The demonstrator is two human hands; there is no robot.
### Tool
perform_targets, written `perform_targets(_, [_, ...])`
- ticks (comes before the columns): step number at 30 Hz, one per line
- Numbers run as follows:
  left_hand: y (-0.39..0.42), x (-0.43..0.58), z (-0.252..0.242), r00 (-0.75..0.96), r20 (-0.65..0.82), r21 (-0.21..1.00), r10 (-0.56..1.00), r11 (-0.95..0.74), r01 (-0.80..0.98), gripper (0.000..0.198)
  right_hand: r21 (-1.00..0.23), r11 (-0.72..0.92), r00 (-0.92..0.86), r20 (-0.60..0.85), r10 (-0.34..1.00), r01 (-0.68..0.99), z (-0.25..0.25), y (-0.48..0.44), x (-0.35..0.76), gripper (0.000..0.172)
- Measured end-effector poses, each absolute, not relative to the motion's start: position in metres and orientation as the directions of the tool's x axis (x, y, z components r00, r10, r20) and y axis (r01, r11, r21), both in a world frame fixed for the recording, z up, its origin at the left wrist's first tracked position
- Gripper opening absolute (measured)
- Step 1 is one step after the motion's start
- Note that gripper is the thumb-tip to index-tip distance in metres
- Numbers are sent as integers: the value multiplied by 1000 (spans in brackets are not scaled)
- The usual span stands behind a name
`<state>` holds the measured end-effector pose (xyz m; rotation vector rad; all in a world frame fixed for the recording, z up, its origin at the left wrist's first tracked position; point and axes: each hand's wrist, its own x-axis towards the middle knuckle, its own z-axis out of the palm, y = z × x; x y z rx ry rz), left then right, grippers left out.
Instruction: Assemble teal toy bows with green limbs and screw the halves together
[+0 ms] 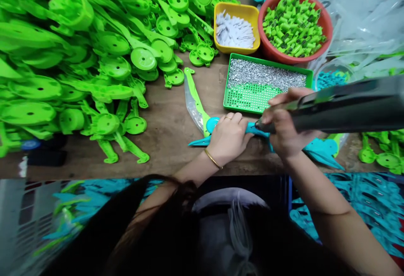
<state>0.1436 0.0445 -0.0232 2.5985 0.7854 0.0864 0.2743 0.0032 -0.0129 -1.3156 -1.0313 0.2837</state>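
My left hand [226, 138], with a gold bracelet at the wrist, is closed over a blue plastic toy part [212, 123] and holds it down on the table. A light-green arm with a clear curved blade [195, 99] sticks out from the part's left end. In my right hand [285, 131] is a dark electric screwdriver [350, 107], gripped near its front. Its tip points left and meets the blue part just right of my left fingers. Whether a screw sits under the tip is too small to tell. Another blue piece [323, 152] lies beyond my right wrist.
Behind my hands lies a green perforated tray [243, 107] of small metal screws [268, 72]. A yellow bowl [236, 50] holds white pieces; a red bowl [263, 27] holds short green pieces. Green plastic parts [110, 65] heap up at left. Clear bags [362, 11] fill the back right.
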Motion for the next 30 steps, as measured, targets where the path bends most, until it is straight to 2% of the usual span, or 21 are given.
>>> perform_targets(3, [43,147,-14,827,-115,354,550,-755,552,24,-788,367,651,616,444,495,-11,27,282,29])
perform_targets(5, [41,153,-11,842,-106,334,528,-779,531,23,-773,372,677,632,377,514,-14,38,286,24])
perform_targets(7, [39,158,-11,868,-97,353,487,-799,487,24,-782,393,672,619,406,483,-16,41,286,22])
perform_targets(10, [39,162,-17,889,-113,400,445,-798,450,24,-787,420,659,612,437,453,-14,39,286,28])
perform_targets(15, [41,158,-23,880,-102,432,465,-776,460,27,-796,399,716,593,368,454,-18,46,292,30])
perform_targets(20, [39,158,-27,824,-24,460,566,-725,512,54,-769,508,689,608,394,388,-31,51,296,21])
perform_targets(25, [38,160,-30,750,8,496,661,-654,571,77,-800,478,674,579,459,362,-35,47,294,21])
perform_targets(30, [41,160,-30,750,-19,499,661,-644,580,75,-798,461,691,583,428,388,-27,49,294,23])
